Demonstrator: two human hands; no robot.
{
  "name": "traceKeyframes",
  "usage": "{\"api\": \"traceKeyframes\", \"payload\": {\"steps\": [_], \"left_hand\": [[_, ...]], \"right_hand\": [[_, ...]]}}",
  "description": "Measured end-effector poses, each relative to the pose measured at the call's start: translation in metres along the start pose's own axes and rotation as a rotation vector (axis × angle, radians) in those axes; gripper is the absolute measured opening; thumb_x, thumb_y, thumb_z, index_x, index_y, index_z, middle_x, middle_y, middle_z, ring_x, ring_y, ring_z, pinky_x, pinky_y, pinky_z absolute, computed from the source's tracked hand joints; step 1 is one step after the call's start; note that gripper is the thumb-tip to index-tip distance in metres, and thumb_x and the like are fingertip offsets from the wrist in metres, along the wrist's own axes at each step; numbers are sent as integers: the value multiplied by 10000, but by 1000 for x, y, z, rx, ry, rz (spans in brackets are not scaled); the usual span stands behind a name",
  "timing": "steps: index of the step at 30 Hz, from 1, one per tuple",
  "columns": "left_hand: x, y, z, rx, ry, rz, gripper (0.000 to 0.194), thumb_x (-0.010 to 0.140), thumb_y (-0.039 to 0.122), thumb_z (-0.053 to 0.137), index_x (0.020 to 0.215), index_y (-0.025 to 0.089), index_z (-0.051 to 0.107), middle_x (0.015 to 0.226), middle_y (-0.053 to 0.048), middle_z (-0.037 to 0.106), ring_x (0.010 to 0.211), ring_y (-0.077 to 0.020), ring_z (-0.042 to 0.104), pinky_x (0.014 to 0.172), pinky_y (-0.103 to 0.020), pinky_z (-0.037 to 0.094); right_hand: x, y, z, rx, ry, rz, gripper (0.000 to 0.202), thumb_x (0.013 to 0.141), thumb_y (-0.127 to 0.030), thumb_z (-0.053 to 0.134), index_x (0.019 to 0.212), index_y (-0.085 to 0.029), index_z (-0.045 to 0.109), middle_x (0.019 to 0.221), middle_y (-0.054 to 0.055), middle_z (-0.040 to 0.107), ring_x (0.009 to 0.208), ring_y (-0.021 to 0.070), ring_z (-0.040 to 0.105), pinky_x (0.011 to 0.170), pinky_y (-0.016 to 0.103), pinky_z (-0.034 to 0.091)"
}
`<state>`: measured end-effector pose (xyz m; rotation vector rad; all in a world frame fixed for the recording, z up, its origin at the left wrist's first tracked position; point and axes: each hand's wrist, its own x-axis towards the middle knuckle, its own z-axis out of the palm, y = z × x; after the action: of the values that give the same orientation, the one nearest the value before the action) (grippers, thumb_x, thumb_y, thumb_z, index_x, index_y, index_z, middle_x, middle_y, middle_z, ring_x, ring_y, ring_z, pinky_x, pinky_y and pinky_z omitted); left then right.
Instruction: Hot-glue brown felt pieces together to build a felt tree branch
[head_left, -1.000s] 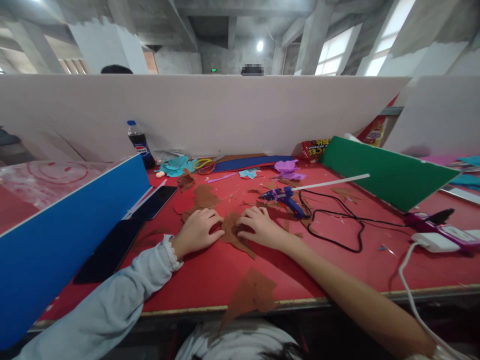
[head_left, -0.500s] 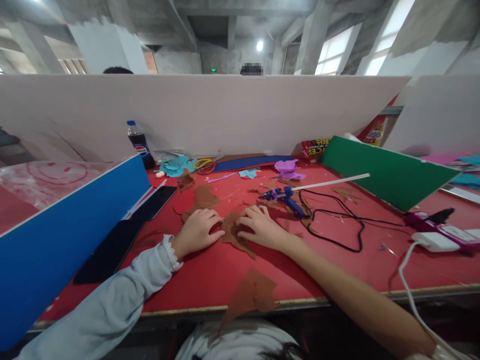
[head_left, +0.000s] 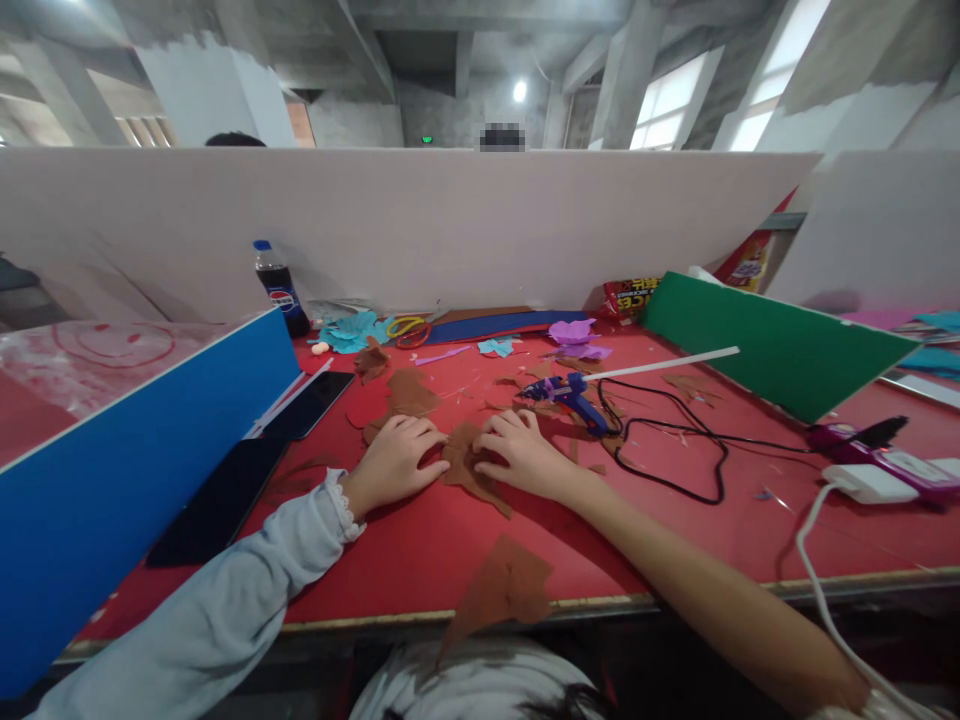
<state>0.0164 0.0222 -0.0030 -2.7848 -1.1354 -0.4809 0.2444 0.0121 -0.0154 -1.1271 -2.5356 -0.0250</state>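
A crumpled brown piece (head_left: 471, 468) lies on the red table (head_left: 405, 560) between my hands. My left hand (head_left: 401, 458) rests at its left edge, fingers bent, thumb and fingertips touching it. My right hand (head_left: 521, 455) is on its right side, fingers curled and spread over the edge. Behind my left hand lies another brown piece (head_left: 411, 392). A larger brown piece (head_left: 514, 585) hangs over the table's front edge. Just beyond my right hand a blue glue gun (head_left: 574, 398) lies on its side with a white stick in its back.
A blue board (head_left: 150, 450) stands at the left beside two dark tablets (head_left: 217, 500); a green board (head_left: 772, 345) stands right. Scissors (head_left: 411, 330), a cola bottle (head_left: 281, 290) and coloured scraps lie at the back. A black cable (head_left: 675, 490) loops toward a power strip (head_left: 900, 465).
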Motion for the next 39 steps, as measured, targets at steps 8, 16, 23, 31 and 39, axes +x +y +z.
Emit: {"api": "traceKeyframes", "payload": {"steps": [8, 16, 23, 31, 39], "left_hand": [[-1, -1, 2, -2, -13, 16, 221, 810, 355, 528, 970, 212, 579, 962, -34, 600, 937, -192, 521, 850, -341, 340], [0, 0, 1, -12, -11, 19, 264, 809, 346, 532, 1039, 216, 534, 989, -34, 606, 939, -196, 523, 845, -337, 338], [0, -1, 0, 32, -41, 31, 193, 840, 365, 488, 956, 245, 584, 937, -22, 586, 924, -181, 513, 848, -337, 318], [-1, 0, 0, -40, -46, -8, 186, 833, 376, 499, 928, 252, 599, 942, -15, 584, 932, -180, 504, 851, -331, 316], [-1, 2, -2, -53, -74, -62, 176, 821, 368, 523, 940, 256, 588, 976, -10, 579, 953, -189, 500, 847, -325, 325]], "right_hand": [[1, 0, 1, 23, -10, -2, 171, 827, -359, 540, 927, -232, 597, 926, 40, 561, 937, 204, 435, 813, 360, 223], [1, 0, 1, 27, -7, 1, 170, 829, -368, 538, 902, -224, 590, 911, 32, 557, 931, 197, 440, 799, 354, 226], [0, -1, 0, 10, -18, 10, 170, 828, -363, 538, 926, -234, 588, 916, 28, 559, 938, 197, 436, 792, 352, 222], [0, -1, -1, 8, -25, 18, 172, 833, -366, 534, 929, -233, 586, 929, 28, 560, 943, 193, 434, 800, 349, 225], [-1, -1, -1, 35, -30, 23, 183, 828, -366, 537, 948, -235, 584, 931, 32, 566, 944, 201, 433, 802, 356, 224]]}}
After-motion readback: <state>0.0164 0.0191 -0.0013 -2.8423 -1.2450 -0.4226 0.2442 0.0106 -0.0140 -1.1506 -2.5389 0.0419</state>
